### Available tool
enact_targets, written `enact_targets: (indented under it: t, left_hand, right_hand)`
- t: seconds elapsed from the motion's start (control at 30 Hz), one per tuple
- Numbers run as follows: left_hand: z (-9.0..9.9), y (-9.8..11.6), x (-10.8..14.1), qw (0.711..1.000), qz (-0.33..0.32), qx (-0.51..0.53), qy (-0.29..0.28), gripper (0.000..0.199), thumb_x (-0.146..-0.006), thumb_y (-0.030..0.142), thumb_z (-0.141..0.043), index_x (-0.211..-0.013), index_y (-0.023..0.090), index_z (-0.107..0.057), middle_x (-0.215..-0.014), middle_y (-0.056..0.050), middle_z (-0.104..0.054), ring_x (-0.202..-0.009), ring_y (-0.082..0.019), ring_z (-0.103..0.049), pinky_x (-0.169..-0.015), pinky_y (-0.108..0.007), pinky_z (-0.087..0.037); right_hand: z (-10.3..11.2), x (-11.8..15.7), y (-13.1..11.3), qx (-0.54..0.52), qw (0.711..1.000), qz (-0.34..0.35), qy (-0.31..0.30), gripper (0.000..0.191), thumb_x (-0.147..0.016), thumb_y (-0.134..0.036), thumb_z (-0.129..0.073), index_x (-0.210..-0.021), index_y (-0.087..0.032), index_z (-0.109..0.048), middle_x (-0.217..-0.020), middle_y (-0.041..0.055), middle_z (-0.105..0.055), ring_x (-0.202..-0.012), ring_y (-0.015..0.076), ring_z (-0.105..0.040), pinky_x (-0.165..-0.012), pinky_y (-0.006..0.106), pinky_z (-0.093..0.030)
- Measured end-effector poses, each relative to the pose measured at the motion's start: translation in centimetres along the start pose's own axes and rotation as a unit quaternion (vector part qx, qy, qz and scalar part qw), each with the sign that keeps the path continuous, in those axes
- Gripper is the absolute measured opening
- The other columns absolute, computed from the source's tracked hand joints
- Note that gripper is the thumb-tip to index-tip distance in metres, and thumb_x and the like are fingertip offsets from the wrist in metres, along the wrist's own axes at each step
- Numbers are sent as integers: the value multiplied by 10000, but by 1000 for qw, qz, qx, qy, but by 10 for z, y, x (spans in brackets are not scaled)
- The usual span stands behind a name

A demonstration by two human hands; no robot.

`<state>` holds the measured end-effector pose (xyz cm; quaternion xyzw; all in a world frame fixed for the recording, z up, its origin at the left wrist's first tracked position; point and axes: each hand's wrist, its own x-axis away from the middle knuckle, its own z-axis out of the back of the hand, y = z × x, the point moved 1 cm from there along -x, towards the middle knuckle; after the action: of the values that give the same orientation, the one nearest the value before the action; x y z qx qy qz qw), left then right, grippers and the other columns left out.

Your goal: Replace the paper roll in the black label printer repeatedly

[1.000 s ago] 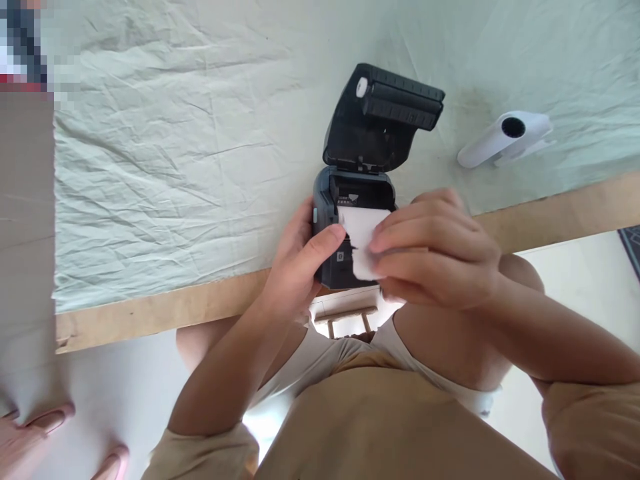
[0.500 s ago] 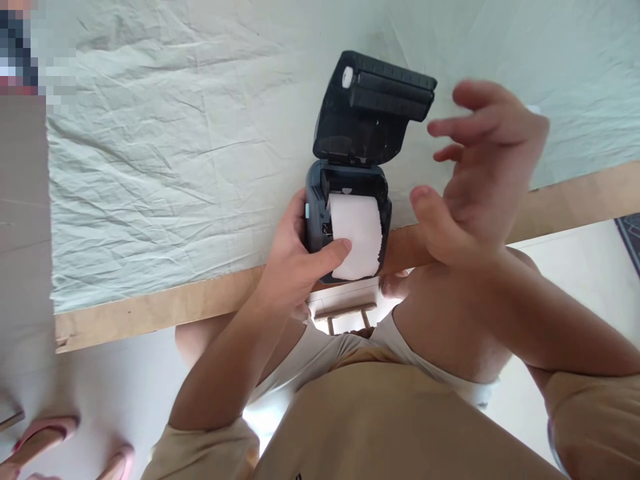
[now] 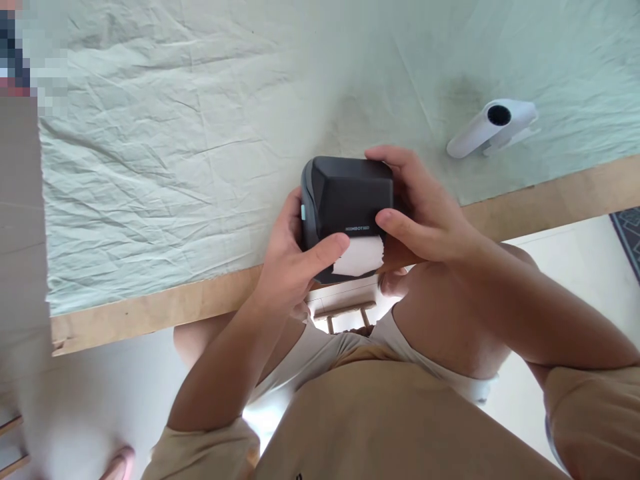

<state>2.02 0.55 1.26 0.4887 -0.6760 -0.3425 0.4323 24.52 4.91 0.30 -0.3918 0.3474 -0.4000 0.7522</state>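
Observation:
A black, hand-sized label printer (image 3: 355,193) sits between my two hands at the table's near edge, its lid down. White paper (image 3: 361,257) with a ragged edge sticks out from under the lid toward me. Wrapped round the printer's left side, my left hand (image 3: 295,257) has its thumb on the paper beside the lid. My right hand (image 3: 425,207) grips the right side, thumb on the lid's front corner and fingers at the far edge. The printer's underside and several fingertips are hidden.
On the table's right lies a white cylindrical thing (image 3: 480,130) with a dark round end. Pale green wrinkled cloth (image 3: 165,167) covers the table, leaving a bare wooden edge (image 3: 150,310). Another person's foot in a pink slipper (image 3: 120,463) is at the lower left.
The printer's lid, raised before, is now down over the paper. My right hand has come in from the right and closed on the printer, uncovering the white cylindrical thing.

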Motion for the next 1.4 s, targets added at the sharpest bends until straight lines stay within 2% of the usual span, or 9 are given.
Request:
enact_targets:
  t: [0.27,0.43,0.57,0.83,0.93,1.03,1.2,1.3,1.4]
  left_hand:
    - [-7,3,-1,999,14,37,0,420,-926,509,-967,-1205,253,-784,-1000,-47,-853,-930,-316,-883,-662,-334,-661]
    - [-6,1,-4,999,21,43,7,471,-954,593,-919,-1249,250,-791,-1173,-86,-873,-1250,-383,-847,-955,-433,-728]
    - [-9,0,-9,996,17,78,25,294,-1047,516,-787,-1077,223,-783,-1103,-85,-869,-1344,-366,-806,-1074,-453,-709]
    - [-9,1,-12,994,-13,77,71,273,-1014,413,-816,-828,235,-724,-710,5,-664,-792,-224,-767,-785,-335,-679]
    - [-7,-2,-11,995,-20,62,75,223,-983,404,-839,-857,241,-754,-735,5,-672,-781,-225,-737,-757,-338,-643]
    - [-6,-4,-13,995,-12,55,78,223,-984,442,-846,-911,243,-775,-779,-7,-711,-884,-259,-778,-820,-366,-655]
    - [-5,-5,-13,994,7,49,94,273,-1078,471,-750,-927,246,-785,-876,-19,-779,-919,-221,-784,-813,-317,-647]
    - [-5,-6,-11,994,8,52,96,294,-1114,489,-718,-972,244,-796,-883,-14,-778,-906,-205,-788,-786,-298,-635]
    - [-6,-5,-10,995,11,50,85,319,-1101,538,-739,-1026,234,-799,-872,-14,-777,-892,-215,-806,-777,-315,-655]
  right_hand:
    - [-1,-3,6,-11,1000,-9,-7,650,-1010,-583,-746,-1574,-344,-530,-1504,68,-731,-1147,285,-787,-1020,498,-706]
    - [1,-2,3,13,999,-23,-25,696,-1029,-591,-700,-1626,-305,-485,-1494,83,-726,-1083,283,-774,-975,520,-703]
    - [2,0,0,47,998,-33,-2,626,-1052,-601,-697,-1604,-350,-543,-1523,97,-677,-1045,271,-762,-949,508,-711]
    - [4,4,-1,68,997,13,27,722,-928,-646,-841,-1549,-377,-587,-901,-4,-621,-743,225,-641,-673,426,-625]
    - [4,6,-3,53,997,26,53,676,-889,-564,-914,-1477,-372,-642,-702,-83,-573,-568,178,-571,-568,373,-529]
    - [1,9,-11,57,987,66,136,396,-975,-502,-859,-1321,-369,-719,-576,-124,-571,-468,153,-574,-557,356,-511]
    - [-5,8,-30,49,955,83,282,127,-1105,-483,-705,-1138,-367,-742,-724,-64,-796,-457,175,-618,-467,363,-430]
    - [-4,0,-34,93,955,93,266,73,-1068,-373,-749,-1001,-347,-745,-885,-57,-862,-500,152,-624,-489,375,-422]
    - [-3,-9,-35,219,944,136,205,130,-1031,-236,-735,-935,-319,-762,-814,-60,-816,-579,145,-643,-524,357,-372]
